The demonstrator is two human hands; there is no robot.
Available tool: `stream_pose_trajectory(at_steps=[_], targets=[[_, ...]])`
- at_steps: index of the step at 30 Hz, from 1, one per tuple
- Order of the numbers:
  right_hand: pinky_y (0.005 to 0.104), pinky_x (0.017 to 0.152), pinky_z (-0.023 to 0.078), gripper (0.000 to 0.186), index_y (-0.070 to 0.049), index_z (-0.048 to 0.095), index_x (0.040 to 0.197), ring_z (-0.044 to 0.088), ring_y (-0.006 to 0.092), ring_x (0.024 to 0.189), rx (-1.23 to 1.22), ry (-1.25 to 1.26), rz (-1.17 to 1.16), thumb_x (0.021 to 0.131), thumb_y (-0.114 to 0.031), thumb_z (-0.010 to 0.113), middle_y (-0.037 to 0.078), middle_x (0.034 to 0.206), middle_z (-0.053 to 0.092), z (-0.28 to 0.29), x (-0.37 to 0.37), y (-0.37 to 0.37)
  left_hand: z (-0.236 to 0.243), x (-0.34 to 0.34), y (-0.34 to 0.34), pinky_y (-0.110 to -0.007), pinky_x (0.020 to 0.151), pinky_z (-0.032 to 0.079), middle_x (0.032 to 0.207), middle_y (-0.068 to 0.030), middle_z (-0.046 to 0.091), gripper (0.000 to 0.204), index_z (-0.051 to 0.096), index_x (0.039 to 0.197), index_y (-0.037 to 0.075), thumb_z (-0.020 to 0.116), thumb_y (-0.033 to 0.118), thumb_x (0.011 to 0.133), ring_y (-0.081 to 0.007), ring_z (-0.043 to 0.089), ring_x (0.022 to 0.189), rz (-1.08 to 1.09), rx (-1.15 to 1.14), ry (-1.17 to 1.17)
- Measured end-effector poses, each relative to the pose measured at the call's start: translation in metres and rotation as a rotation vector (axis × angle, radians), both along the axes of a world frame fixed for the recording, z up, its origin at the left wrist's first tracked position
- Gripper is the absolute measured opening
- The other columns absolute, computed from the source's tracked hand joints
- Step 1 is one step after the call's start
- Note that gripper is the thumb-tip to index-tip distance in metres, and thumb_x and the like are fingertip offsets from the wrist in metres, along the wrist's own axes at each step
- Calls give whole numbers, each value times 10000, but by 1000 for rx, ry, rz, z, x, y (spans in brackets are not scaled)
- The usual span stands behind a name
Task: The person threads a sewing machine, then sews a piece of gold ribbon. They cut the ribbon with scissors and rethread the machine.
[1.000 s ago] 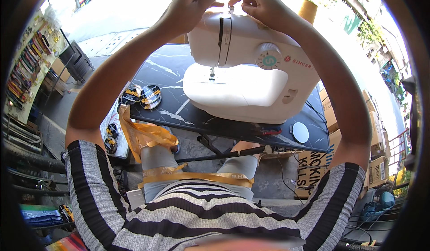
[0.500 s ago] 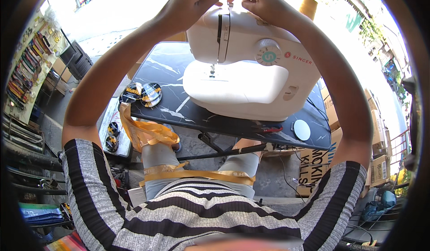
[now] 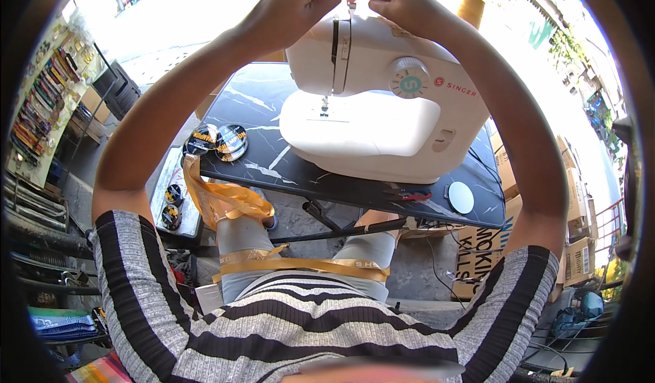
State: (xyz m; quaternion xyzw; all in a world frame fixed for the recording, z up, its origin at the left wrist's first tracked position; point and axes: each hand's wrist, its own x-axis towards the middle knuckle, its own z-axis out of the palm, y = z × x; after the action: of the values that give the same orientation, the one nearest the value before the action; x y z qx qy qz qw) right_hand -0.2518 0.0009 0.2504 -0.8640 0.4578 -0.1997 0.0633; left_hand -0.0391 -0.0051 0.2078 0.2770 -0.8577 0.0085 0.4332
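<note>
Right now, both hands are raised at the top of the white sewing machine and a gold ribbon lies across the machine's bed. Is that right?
Only partly. The left hand and right hand are raised at the top of the white sewing machine, but the head view shows the gold ribbon running across the person's lap, not the machine's bed.

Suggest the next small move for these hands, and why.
Perhaps ease the left hand toward the small metal piece atop the sewing machine: the right hand has a fingertip at it, while the left, fingers curled, is apart from it.
</note>
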Motion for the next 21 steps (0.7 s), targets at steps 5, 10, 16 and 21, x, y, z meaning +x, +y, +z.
stream_pose_trajectory(at_steps=[5,10,16,21], targets=[[337,595,529,357,-29,688,1143,635,204,615,7,-66,39,842,4,499,154,742,659,0,-1,10,1,-1,6,-402,648,470,723,-209,560,147,503,890,-17,520,111,958,-212,569,683,28,-8,-55],[350,627,537,339,-17,686,1138,646,215,663,-35,6,37,856,-2,499,167,785,663,1,-1,7,-5,-6,-21,-342,694,549,731,-87,523,179,511,812,-16,520,85,960,-136,567,723,-276,268,223],[348,629,536,314,-14,693,1135,645,206,668,-5,-20,-13,885,-15,503,178,826,679,-5,-1,-3,-3,-2,-50,-339,765,603,765,-19,460,211,497,760,7,492,68,961,-105,555,744,-437,440,279],[341,617,529,288,-12,700,1120,646,205,643,47,-47,-40,895,-38,522,190,843,699,-8,-4,-1,-2,-3,-45,-334,771,599,753,-18,439,230,479,743,14,487,79,964,-105,547,736,-383,397,252]])
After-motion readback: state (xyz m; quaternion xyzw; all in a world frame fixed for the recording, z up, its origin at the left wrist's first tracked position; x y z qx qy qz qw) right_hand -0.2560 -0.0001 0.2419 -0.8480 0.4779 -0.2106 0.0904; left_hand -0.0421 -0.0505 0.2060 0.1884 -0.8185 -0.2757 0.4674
